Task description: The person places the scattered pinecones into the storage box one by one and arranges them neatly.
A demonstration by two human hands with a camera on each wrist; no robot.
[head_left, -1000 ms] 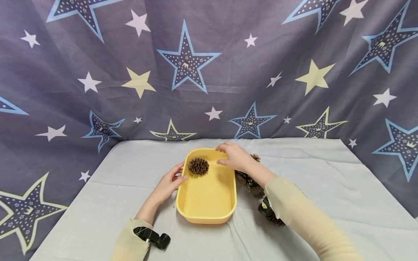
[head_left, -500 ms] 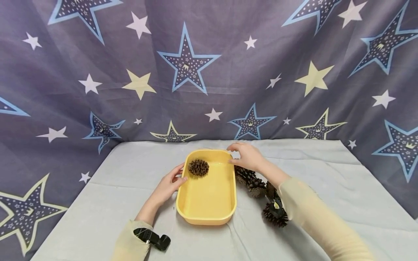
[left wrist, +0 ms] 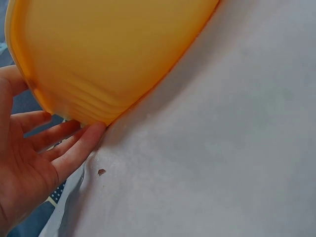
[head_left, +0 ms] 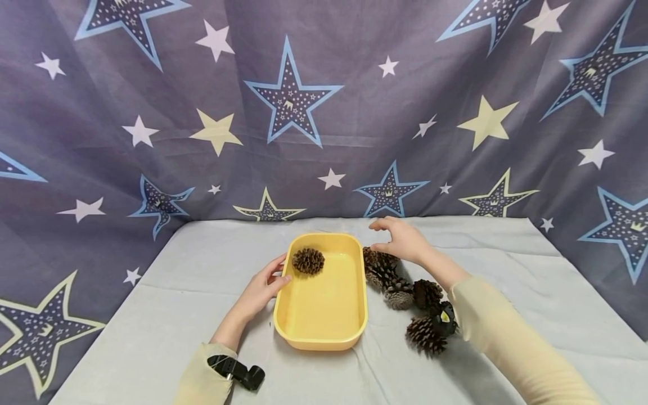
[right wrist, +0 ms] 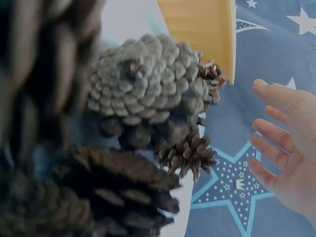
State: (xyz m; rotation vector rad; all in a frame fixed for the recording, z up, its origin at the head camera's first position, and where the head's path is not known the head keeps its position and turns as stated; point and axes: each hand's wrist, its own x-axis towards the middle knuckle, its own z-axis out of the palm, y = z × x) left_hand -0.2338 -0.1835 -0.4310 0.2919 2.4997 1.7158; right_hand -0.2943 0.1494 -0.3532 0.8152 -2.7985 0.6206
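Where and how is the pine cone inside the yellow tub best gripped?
The pine cone is probably best pinched across its rounded middle, coming from above and slightly right: it sits in the far left corner of the tub, whose walls crowd its left and far sides.

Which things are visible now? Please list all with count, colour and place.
Bin: 1, yellow, middle of the cloth
Pine cone inside: 1, brown, bin's far left corner
Pine cones outside: several (overlap hides exact count), brown, right of the bin
Cloth: 1, pale grey, under the bin
Curtain: 1, grey-purple with stars, behind
Wrist cameras: 2, black, at the cuffs
Sleeves: 2, cream, on both forearms
Left hand: 1, gripping bin's left wall
Right hand: 1, holding nothing, near bin's far right corner
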